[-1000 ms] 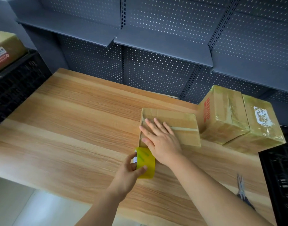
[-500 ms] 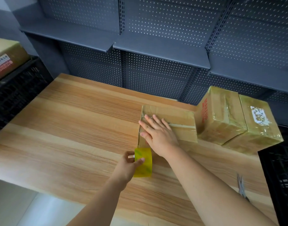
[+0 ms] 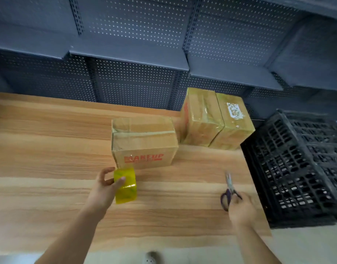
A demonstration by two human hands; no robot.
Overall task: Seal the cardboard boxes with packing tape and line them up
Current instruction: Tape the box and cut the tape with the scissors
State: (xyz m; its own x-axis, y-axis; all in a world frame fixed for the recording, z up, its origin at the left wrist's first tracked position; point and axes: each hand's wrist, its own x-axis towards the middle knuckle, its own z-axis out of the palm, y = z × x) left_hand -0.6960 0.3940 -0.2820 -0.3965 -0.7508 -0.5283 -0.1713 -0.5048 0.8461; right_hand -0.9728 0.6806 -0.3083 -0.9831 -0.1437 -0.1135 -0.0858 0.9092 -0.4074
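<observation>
- I see the left hand (image 3: 104,189) gripping the tape roll (image 3: 125,185) just in front of the closed MAKEUP box (image 3: 144,143).
- The right hand (image 3: 240,208) grips the scissors (image 3: 229,185), well to its right.
- Two taped boxes (image 3: 202,119) touch each other, behind-right of it.
- I cannot tell what the crate (image 3: 297,168) holds.

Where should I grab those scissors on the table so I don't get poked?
Take the scissors by the purple handle loops, coming from the near edge of the table. They lie flat with the pointed blades aimed away from you, so the loops are the closest and safest end. The right hand is at those loops now.
</observation>
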